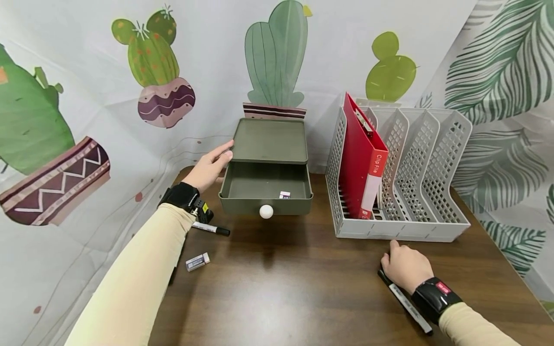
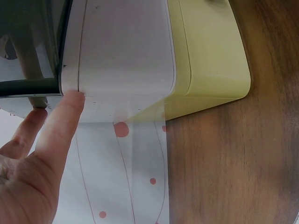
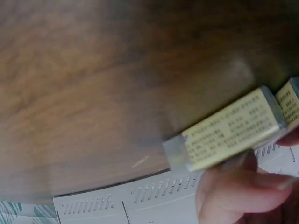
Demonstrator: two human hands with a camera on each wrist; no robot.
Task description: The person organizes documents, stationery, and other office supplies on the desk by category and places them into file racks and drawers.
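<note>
A grey-green box (image 1: 270, 139) stands at the back with its drawer (image 1: 242, 206) pulled out by a white knob. One small eraser (image 1: 284, 195) lies inside the drawer. My left hand (image 1: 207, 168) touches the box's left side with fingers extended; in the left wrist view a fingertip meets the pale side (image 2: 126, 46). My right hand (image 1: 407, 266) is low over the table by the file rack. In the right wrist view it holds an eraser (image 3: 233, 130) with a yellowish label, and a second eraser (image 3: 290, 102) sits beside it. Both are hidden in the head view.
A grey file rack (image 1: 402, 230) holds a red clip file (image 1: 363, 163). One black marker (image 1: 407, 307) lies by my right hand. On the left are another marker (image 1: 212, 228) and an eraser (image 1: 197, 262). A printed cloth wall closes the back.
</note>
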